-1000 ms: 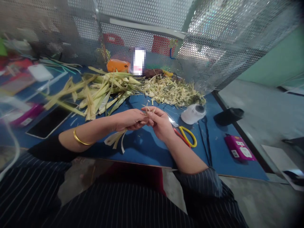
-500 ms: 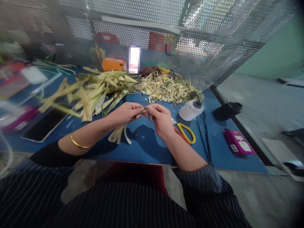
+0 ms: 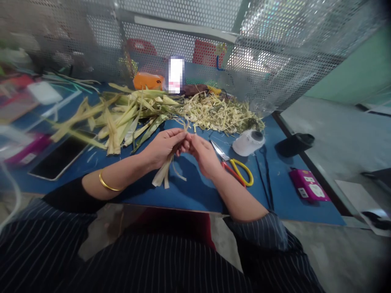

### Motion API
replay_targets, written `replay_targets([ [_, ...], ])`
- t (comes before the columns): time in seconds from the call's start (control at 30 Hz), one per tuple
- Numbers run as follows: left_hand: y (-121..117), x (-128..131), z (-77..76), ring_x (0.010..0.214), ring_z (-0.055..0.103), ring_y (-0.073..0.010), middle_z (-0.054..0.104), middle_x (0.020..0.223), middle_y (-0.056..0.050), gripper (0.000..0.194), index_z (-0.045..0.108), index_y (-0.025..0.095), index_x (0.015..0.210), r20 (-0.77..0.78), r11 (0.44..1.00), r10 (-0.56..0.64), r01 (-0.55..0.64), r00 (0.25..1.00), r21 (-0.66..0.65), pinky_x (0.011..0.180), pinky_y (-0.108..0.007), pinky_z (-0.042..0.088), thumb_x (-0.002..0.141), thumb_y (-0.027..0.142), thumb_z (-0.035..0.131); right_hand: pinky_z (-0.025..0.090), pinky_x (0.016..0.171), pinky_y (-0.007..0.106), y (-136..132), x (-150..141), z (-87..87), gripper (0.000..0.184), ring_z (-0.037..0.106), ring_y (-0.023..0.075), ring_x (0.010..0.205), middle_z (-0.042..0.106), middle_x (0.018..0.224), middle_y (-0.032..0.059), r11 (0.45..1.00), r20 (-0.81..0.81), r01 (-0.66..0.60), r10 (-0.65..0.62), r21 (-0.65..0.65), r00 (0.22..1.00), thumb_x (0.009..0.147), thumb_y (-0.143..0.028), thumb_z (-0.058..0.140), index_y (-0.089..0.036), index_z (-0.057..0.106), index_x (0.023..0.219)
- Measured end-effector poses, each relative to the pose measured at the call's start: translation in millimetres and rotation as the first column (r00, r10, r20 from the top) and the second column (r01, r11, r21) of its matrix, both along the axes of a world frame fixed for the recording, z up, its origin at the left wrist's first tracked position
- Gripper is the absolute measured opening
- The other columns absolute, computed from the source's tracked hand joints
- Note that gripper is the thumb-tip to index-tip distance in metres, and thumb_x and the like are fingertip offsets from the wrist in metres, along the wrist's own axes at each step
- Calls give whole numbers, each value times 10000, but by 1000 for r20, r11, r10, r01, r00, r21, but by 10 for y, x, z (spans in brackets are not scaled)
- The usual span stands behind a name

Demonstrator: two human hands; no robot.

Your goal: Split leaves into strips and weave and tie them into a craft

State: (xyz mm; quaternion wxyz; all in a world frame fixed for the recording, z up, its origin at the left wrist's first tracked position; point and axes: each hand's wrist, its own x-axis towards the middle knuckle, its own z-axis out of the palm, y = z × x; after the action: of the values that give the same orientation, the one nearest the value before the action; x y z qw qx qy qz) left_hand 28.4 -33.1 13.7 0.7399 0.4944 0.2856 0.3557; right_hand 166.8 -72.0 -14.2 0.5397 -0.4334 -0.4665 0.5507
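My left hand (image 3: pixel 163 147) is closed on a small bundle of pale leaf strips (image 3: pixel 165 173), whose loose ends hang down below the fist toward the blue table (image 3: pixel 195 191). My right hand (image 3: pixel 203 154) meets it at the fingertips and pinches the upper ends of the same strips. Both hands hover just above the table's middle. A gold bangle (image 3: pixel 106 185) circles my left wrist.
A pile of long green-yellow leaves (image 3: pixel 122 116) lies at the back left, shredded scraps (image 3: pixel 221 114) at the back right. Yellow-handled scissors (image 3: pixel 236 169), a white thread spool (image 3: pixel 248 142), a dark phone (image 3: pixel 61 156), a pink box (image 3: pixel 308 186), black cords (image 3: pixel 263 171). Perforated metal screen (image 3: pixel 275 53) behind.
Both hands stayed joined on the strips and turned them; the hanging ends swung from left of the fist to straight below it. The view shifted slightly.
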Motion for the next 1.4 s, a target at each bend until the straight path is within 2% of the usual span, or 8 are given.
replay_targets([
  [0.23,100,-8,-49,626,614,-90,633,717,-9,127,613,138,834,108,986,151,-141,983,-93,616,-196,514,913,205,538,510,602,272,-172,-339,-192,415,606,132,605,611,689,-14,959,-63,-234,227,-158,972,724,-571,697,-203,547,841],
  [0.37,155,-49,-28,565,588,-82,614,694,-4,167,604,125,835,175,963,162,-117,971,-242,614,-226,535,929,146,468,342,441,234,-207,-342,-240,297,450,99,425,466,566,-54,981,282,-127,164,-143,946,912,-477,453,-215,522,789],
  [0.5,264,-116,-6,388,387,-24,498,568,36,224,570,105,772,228,918,220,-122,948,-378,374,-135,315,938,109,420,297,551,263,-231,-296,-191,326,505,137,577,567,647,13,992,816,-71,-41,99,576,972,-387,357,-212,538,765],
  [0.67,368,-154,-61,327,266,-13,386,499,70,190,571,93,770,210,905,186,-84,960,-418,322,-141,200,908,88,440,230,544,301,-275,-331,-195,421,550,172,604,677,788,94,961,976,-207,-151,182,155,1006,-399,238,-186,592,928],
  [0.87,479,-195,-108,303,244,-7,373,485,75,162,580,83,782,114,882,223,-150,968,-447,292,-130,155,877,71,449,374,734,321,-261,-107,-69,398,584,210,832,670,886,102,820,971,-520,-214,238,106,958,-480,409,-171,655,910],
  [0.97,474,-189,-124,302,234,-3,364,486,75,154,589,80,768,41,880,151,-115,988,-461,290,-126,148,868,78,473,409,818,290,-75,338,54,301,589,183,919,659,987,84,913,923,-230,-273,337,270,955,-400,463,-184,665,1012],
  [1.1,357,-146,-132,323,258,0,392,530,60,143,612,73,779,26,896,24,-9,999,-445,305,-124,180,856,68,492,412,828,316,334,958,64,183,594,211,918,654,1042,117,944,970,246,-238,219,50,832,-230,618,-161,705,978],
  [1.4,310,-107,-169,337,247,8,402,557,42,209,621,66,734,0,912,-56,52,998,-406,322,-129,149,888,95,482,414,680,257,736,1195,-340,154,605,157,745,712,846,64,911,985,403,-137,84,106,802,-252,613,-156,711,873],
])
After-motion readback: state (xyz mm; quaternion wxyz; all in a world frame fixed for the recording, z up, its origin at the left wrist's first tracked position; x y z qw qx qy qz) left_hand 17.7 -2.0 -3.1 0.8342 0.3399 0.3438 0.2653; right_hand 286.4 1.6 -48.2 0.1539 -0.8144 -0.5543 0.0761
